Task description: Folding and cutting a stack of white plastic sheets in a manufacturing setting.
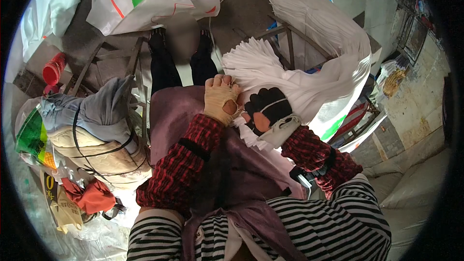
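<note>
My left hand (pixel 220 97), in a worn tan glove, lies flat on the near end of a thick stack of white woven sacks (pixel 295 67), fingers pressed on the top layer. My right hand (pixel 267 108), in a black glove with holes, pinches the white edge of the stack close beside the left hand. Both forearms wear red plaid sleeve covers. A purple apron (pixel 174 111) covers my lap under the hands.
A metal frame (pixel 285 34) carries the stack of sacks. Left of my legs sits a bundle of padded clothes (pixel 96 130) on another metal frame, with a red cup (pixel 53 67) and plastic bags nearby. A printed white sack (pixel 145 0) lies on the floor ahead.
</note>
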Tool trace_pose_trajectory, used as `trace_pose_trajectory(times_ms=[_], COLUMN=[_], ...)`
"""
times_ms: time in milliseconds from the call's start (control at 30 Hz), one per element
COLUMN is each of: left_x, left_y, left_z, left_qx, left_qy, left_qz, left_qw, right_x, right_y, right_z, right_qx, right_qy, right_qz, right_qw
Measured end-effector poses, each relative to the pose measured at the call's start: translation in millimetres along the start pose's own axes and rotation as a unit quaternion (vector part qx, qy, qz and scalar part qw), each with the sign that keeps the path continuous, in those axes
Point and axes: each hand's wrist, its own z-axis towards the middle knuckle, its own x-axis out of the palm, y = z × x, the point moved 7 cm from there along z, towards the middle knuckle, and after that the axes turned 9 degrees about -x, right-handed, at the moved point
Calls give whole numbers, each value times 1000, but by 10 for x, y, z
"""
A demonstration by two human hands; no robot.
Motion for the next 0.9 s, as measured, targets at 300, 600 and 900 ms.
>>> trace_pose_trajectory(times_ms=[300,600,900], left_x=[-62,-127,-4], left_y=[-128,-73,-218], left_z=[76,-174,-274], left_qx=[74,-15,9], left_qy=[54,91,125], left_qz=[7,-6,40], left_qw=[996,996,991], right_x=[-13,190,-27], right_y=[-10,-360,-73], right_z=[-27,-28,3], right_qx=[-3,-59,-12], right_qy=[-36,-323,-47], right_qz=[-6,-4,-105], right_qw=[999,945,993])
